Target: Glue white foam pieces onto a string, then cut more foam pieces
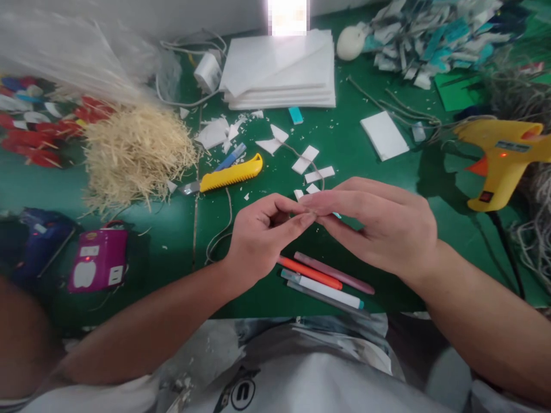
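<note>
At frame center, the left hand (262, 235) and right hand (383, 223) pinch narrowly on what appears to be a thin cord (294, 151), likely light, limp, best gripped beside its white tabs (310, 154).

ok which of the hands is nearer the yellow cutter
Left. The left hand is close to the yellow cutter, on its near side; the right hand is farther right.

Green desk (159, 235): smooth, faint sheen. Far edge: stacked flat white sheets (279, 74), matt, foam-like; translucent plastic bag (86, 51), crinkled. Toward near edge: glossy boxy magenta plastic unit (99, 261). Between edges: small white rectangular pieces (310, 154), matt; long yellow plastic cutter (232, 173), metal blade (191, 188).
</note>
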Action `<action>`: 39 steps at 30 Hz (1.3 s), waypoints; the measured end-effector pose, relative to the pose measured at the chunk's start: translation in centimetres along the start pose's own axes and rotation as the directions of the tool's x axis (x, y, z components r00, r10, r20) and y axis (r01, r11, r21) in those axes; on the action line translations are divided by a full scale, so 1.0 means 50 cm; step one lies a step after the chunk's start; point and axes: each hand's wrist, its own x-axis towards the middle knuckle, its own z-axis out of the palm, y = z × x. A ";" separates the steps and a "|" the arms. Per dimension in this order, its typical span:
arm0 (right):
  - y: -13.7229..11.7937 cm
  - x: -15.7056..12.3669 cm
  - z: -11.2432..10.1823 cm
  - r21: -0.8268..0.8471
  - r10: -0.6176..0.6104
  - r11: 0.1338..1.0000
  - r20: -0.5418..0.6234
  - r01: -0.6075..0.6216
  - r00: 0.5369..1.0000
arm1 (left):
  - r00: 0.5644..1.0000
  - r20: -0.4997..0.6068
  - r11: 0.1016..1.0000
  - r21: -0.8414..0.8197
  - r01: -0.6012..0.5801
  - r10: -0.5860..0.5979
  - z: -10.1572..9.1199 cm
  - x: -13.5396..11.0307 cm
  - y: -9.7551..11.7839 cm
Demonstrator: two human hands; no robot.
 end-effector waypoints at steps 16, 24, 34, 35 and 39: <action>0.003 0.006 -0.005 0.226 0.085 0.969 0.065 -0.098 0.994 | 0.998 -0.036 0.982 0.184 -0.048 0.056 0.000 -0.005 0.007; -0.008 0.002 0.001 0.270 0.221 0.935 0.060 -0.229 0.973 | 0.993 -0.047 0.969 0.228 -0.096 0.109 0.007 -0.008 0.010; 0.022 -0.002 0.012 0.186 0.061 0.981 -0.008 -0.059 0.998 | 0.981 -0.142 0.979 0.173 -0.108 0.133 -0.001 0.006 0.008; 0.023 -0.002 0.013 0.165 0.035 0.986 -0.012 -0.032 0.999 | 0.981 -0.147 0.979 0.174 -0.104 0.130 -0.001 0.007 0.008; 0.021 -0.001 0.015 0.093 -0.029 0.995 -0.018 0.030 0.999 | 0.985 -0.120 0.974 0.205 -0.097 0.124 0.000 0.008 0.009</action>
